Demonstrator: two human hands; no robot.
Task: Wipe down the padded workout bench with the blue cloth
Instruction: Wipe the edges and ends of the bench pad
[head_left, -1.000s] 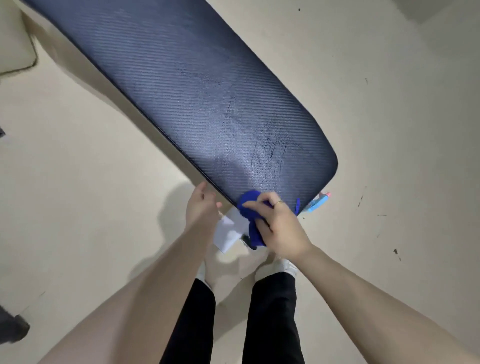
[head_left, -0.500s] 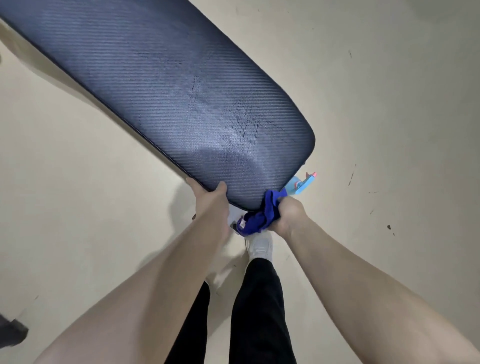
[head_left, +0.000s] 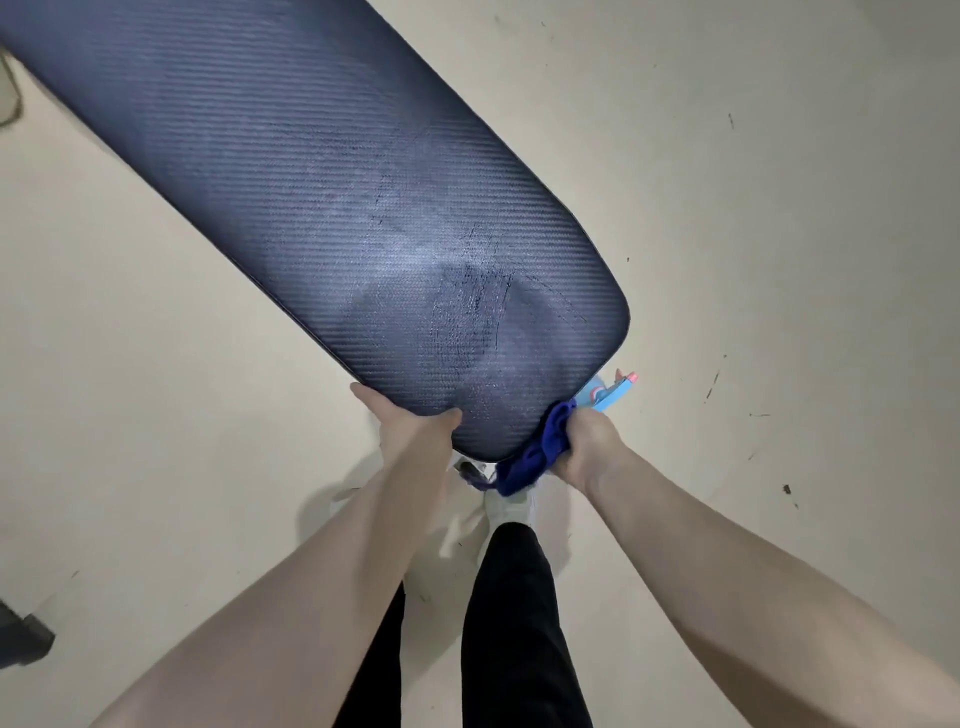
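Here, padded workout bench (head_left: 322, 208) with long axis running from near end, between both hands, to far left; left hand (head_left: 410, 431) gripping near-left rim, thumb on top; right hand (head_left: 587, 447) bunching blue cloth (head_left: 535, 457) against near-right edge, touching.

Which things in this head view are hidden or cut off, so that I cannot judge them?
- Bench pad: far end cut off by the top-left edge; its frame hidden beneath the pad.
- Right hand: fingers hidden behind the blue cloth and the pad's end.
- Light blue object: mostly hidden by the pad corner; unidentifiable.
- Left hand: fingers hidden under the pad's edge.
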